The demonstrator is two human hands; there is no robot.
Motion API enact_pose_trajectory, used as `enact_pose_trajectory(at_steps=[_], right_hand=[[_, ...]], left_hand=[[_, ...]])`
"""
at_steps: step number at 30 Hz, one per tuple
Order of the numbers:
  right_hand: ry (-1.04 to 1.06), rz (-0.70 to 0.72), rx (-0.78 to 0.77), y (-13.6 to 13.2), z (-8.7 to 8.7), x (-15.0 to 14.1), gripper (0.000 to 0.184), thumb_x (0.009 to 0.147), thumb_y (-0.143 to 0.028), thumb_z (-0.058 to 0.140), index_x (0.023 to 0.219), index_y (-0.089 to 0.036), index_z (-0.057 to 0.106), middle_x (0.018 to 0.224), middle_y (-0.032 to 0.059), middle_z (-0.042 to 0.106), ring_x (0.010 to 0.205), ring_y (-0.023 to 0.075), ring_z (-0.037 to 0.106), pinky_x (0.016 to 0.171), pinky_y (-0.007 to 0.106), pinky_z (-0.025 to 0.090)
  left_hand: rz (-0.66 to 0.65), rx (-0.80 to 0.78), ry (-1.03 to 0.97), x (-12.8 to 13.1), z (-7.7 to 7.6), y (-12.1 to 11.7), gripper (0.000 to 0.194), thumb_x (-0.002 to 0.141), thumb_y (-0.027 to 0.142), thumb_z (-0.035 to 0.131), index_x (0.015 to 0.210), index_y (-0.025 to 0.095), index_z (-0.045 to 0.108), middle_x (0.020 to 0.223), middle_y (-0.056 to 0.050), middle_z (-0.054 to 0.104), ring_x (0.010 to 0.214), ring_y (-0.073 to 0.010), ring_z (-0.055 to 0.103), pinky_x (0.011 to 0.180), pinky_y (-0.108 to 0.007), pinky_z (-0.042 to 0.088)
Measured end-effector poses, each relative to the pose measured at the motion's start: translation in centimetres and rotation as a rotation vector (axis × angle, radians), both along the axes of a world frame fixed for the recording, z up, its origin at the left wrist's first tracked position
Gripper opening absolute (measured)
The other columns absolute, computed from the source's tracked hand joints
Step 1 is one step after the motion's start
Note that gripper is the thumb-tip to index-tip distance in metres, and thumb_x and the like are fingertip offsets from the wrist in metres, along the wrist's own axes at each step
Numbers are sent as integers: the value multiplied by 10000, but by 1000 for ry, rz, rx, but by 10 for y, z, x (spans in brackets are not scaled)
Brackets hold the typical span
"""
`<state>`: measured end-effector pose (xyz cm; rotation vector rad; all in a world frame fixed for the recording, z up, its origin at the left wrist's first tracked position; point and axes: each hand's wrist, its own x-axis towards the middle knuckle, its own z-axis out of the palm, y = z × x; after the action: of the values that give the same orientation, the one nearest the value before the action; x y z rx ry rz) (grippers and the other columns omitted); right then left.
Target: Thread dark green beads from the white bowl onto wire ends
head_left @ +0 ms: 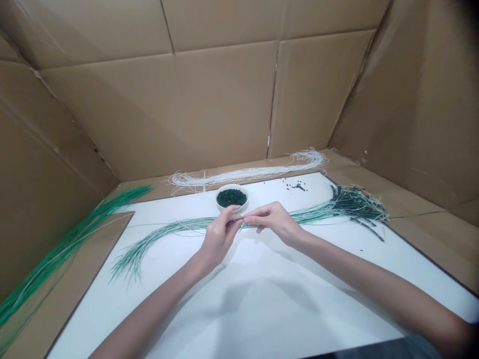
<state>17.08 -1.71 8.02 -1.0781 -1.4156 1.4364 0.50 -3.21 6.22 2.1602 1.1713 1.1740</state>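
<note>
My left hand (219,237) is closed, with a short dark beaded strand (233,222) pinched between thumb and fingers. Close beside it, my right hand (275,222) is closed too, its thumb and fingertips meeting at the end of the strand. A pale thread tip (242,227) pokes out between the two hands; the exact grip there is too small to make out. Just beyond the fingers stands a white bowl (246,203) full of dark green beads (231,197). Beneath and behind the hands runs a long bundle of green and white threads (168,227).
At the bundle's right end are many beaded ends (355,202). Loose beads (298,187) lie scattered on the white board (179,309). A white thread bundle (247,174) lies at the back, green threads (71,244) at the left. Cardboard walls (224,104) enclose the space.
</note>
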Motion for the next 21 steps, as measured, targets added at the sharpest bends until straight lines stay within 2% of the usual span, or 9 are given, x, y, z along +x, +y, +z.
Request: enact_pose_trajectory(at_steps=[5, 9, 21], right_hand=[[-25, -25, 35, 0, 2, 1, 291, 545, -350, 705, 711, -112, 708, 621, 51, 644, 588, 116, 531, 483, 211, 432], [-43, -42, 35, 0, 0, 1, 277, 558, -339, 697, 708, -106, 704, 592, 45, 636, 579, 115, 538, 515, 220, 436], [15, -113, 83, -3, -2, -4, 247, 555, -338, 696, 649, -109, 680, 593, 36, 635, 573, 122, 541, 599, 258, 434]], left_hand=[[-27, -97, -47, 2, 4, -2, 290, 834, 249, 424, 1117, 192, 396, 890, -34, 650, 726, -119, 584, 649, -214, 410], [-44, -174, -84, 3, 5, -2, 321, 833, 246, 422, 1144, 179, 386, 909, -47, 646, 760, -126, 583, 680, -221, 408], [7, -224, -159, 4, 5, -7, 287, 815, 269, 464, 1092, 195, 476, 886, -42, 662, 806, -151, 606, 714, -233, 434]])
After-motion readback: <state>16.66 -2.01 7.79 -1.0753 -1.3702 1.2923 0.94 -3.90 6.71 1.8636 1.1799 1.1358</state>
